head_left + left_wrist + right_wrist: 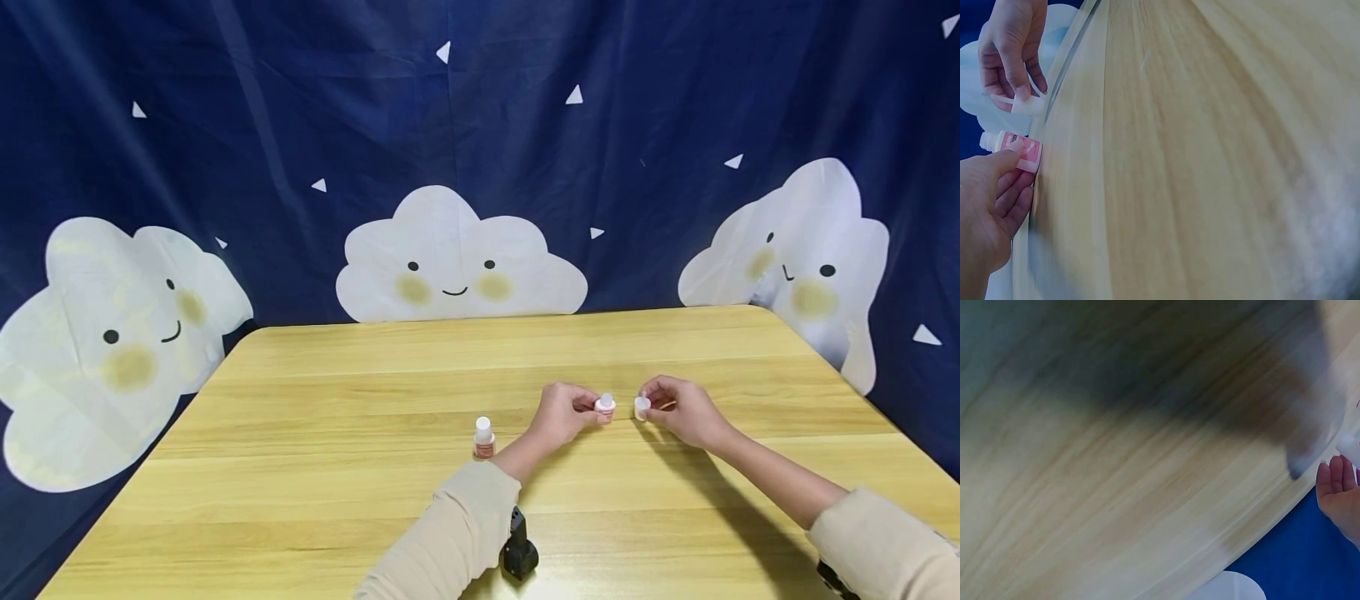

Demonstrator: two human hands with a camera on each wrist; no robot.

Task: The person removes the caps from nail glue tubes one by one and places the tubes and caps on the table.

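Note:
My left hand (562, 414) grips a small white bottle (1021, 150) with a pink label between thumb and fingers. Its narrow neck (989, 141) is bare and translucent. A short way to the right, my right hand (686, 410) pinches a small white cap (642, 403) by its side. Bottle and cap are apart, with a narrow gap between them. In the left wrist view the cap (1029, 105) hangs from the right hand's fingertips. At the edge of the right wrist view, the right hand (1342, 497) and its cap are partly cut off.
Another small bottle (484, 440), with a white cap and reddish label, stands upright on the wooden table (300, 483) left of my left forearm. A black wrist device (519, 546) sits under the left sleeve. Behind the table hangs a dark blue cloth (375, 108) with clouds.

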